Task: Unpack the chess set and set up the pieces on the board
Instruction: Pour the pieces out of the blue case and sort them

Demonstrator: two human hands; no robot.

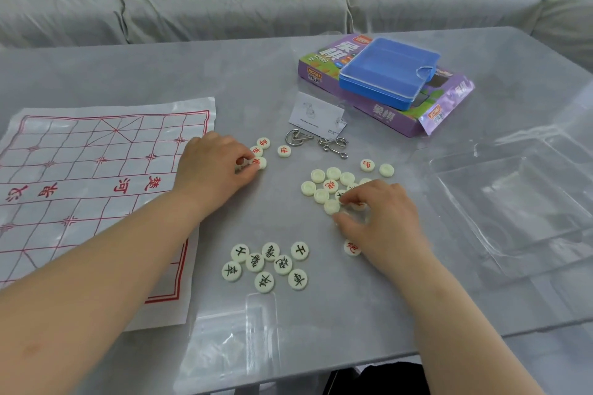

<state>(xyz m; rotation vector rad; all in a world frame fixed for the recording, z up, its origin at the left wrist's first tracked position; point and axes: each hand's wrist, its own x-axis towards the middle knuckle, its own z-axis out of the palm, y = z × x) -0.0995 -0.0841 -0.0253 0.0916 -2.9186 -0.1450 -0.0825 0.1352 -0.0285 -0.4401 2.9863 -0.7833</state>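
Board (pixel 96 170): paper sheet with a red grid, flat on the counter (pixel 337 308) at the left of the frame; no piece on it yet
Left hand (pixel 215 163): centre of frame, just off the board's right edge; thumb and fingertips pinching a red-marked piece (pixel 260 162); the rest of the red group (pixel 263 143) lies just beside it
Right hand (pixel 382 218): right of centre; fingers curled into the mixed pile (pixel 324 183); thumb and forefinger bracket a blank-side piece (pixel 332 206), which I read as a pinch
Black group (pixel 269 263): eight discs face up, lower centre; apart from both hands
Packaging: purple box (pixel 385 112) under a blue case (pixel 388 72), upper right; clear tray (pixel 513 202) at the right edge
Strays: wire puzzles (pixel 321 141) and a small card (pixel 316 114) between the box and the pieces
Step in hand: sorting by colour, in my judgement; placing not begun
How I would run it: turn each blank-side disc before moving it; one disc per pinch; lift rather than slide, so neighbours do not scatter; keep the red group clear of the wire puzzles; keep the left forearm light on the paper so the board does not shift or crease
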